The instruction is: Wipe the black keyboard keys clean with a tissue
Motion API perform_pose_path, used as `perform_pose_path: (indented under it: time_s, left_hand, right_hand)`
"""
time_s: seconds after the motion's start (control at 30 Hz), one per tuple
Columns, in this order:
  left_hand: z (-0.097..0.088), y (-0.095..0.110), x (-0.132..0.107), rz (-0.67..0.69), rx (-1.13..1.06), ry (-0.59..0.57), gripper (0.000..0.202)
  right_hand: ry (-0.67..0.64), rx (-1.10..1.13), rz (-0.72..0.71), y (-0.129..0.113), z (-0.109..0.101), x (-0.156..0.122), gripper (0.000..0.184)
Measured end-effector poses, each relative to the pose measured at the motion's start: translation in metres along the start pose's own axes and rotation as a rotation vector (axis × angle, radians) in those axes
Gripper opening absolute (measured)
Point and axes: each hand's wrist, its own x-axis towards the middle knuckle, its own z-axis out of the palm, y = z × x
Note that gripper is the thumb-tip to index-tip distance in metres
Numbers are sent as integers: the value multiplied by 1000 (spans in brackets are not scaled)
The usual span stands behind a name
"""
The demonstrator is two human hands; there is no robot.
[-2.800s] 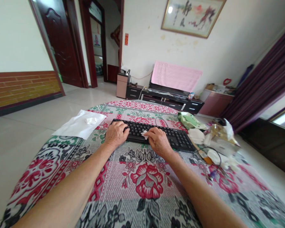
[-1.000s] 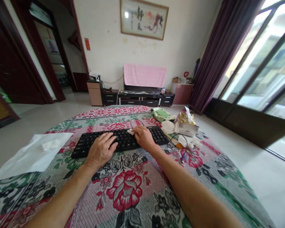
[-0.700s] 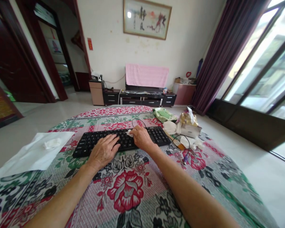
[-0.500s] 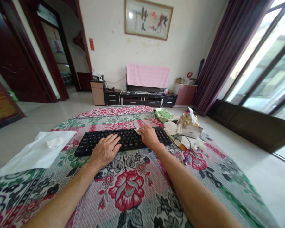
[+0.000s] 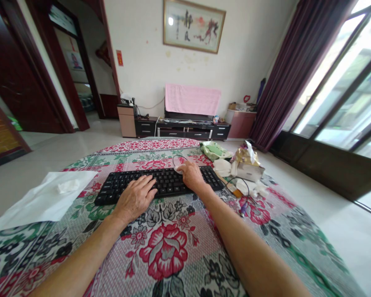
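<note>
A black keyboard [image 5: 168, 181] lies crosswise on a flowered tablecloth [image 5: 165, 249]. My left hand [image 5: 136, 198] rests flat over its left-middle keys, fingers stretched out and slightly apart. Toward the right half of the keyboard, my right hand [image 5: 192, 177] is closed on a crumpled white tissue [image 5: 179, 168], pressing it at the upper rows of keys. The tissue is mostly hidden by the fingers. Behind that hand a thin dark cable loops up from the keyboard's back edge.
On the left lies a white sheet [image 5: 46, 202] with a crumpled tissue [image 5: 68, 186] on it. At right stand a tissue box [image 5: 249, 170], a green packet [image 5: 215, 151], loose white tissues and a cable with a purple plug [image 5: 243, 209]. A TV cabinet [image 5: 185, 131] stands beyond the table.
My right hand has shifted very slightly with the tissue on the keys. My left hand stays on the keyboard. The view has moved a little.
</note>
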Motion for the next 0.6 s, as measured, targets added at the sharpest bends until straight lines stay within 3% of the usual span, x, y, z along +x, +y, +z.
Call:
perform_pose_path:
  time_s: [0.6]
  left_hand:
    - [0, 0, 0, 6, 10, 8, 43]
  right_hand:
    - [-12, -122, 313, 85, -26, -4, 37]
